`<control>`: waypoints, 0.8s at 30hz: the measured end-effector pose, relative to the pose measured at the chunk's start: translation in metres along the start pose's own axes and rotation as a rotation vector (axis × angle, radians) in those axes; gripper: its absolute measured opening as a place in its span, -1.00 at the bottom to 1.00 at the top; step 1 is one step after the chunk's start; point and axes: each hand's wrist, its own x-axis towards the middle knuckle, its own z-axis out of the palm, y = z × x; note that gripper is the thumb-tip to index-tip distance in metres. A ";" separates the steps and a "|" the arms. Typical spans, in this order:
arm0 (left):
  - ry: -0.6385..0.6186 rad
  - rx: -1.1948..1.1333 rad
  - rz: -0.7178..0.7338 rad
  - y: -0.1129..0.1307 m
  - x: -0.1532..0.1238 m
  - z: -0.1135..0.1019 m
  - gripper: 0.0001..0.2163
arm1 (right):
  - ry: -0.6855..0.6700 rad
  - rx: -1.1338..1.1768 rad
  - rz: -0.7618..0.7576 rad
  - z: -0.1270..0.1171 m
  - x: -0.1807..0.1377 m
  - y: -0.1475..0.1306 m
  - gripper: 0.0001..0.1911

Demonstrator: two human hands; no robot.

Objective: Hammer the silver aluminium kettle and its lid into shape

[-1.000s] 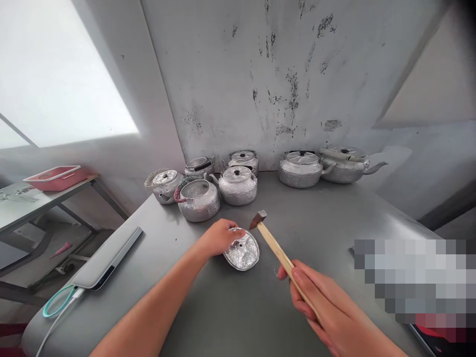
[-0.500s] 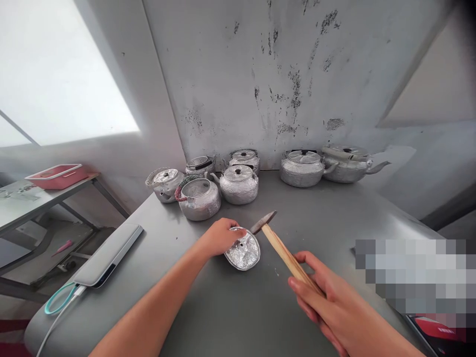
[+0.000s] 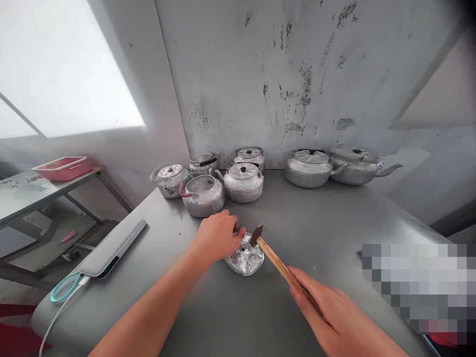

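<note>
A round, dented silver kettle lid point(image 3: 246, 260) with a small hole near its middle lies on the grey table in front of me. Fingers bent, my left hand point(image 3: 220, 237) grips its far left edge and covers part of it. My right hand point(image 3: 316, 302) is wrapped round the wooden handle of a hammer point(image 3: 274, 260). The hammer's dark, narrow head is over the right side of the lid; whether it touches the metal I cannot tell. Behind my left hand stands a lidless kettle point(image 3: 206, 202) with a red and green wrapped handle.
Several silver kettles, among them one with a black-knobbed lid point(image 3: 243, 184), line the wall side of the table point(image 3: 297, 223). A grey power bank point(image 3: 113, 248) with a cable lies at left. A pink basket point(image 3: 65, 169) sits on another table. Something blurred out lies at right.
The hammer head has come down and left, onto or over the lid. The lid lies flatter than before. My left hand has turned, its fingers now bent over the far edge. The view shifted slightly.
</note>
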 end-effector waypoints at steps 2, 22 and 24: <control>-0.033 -0.058 0.104 -0.001 -0.003 -0.006 -0.81 | -0.004 -0.017 -0.001 0.001 0.000 0.001 -0.65; -0.268 -0.287 0.274 -0.010 -0.001 -0.003 -0.53 | 0.056 0.075 0.068 0.002 -0.004 -0.007 -0.56; -0.269 -0.281 0.272 -0.010 -0.001 -0.002 -0.49 | 0.040 0.076 0.084 -0.002 -0.003 -0.008 -0.54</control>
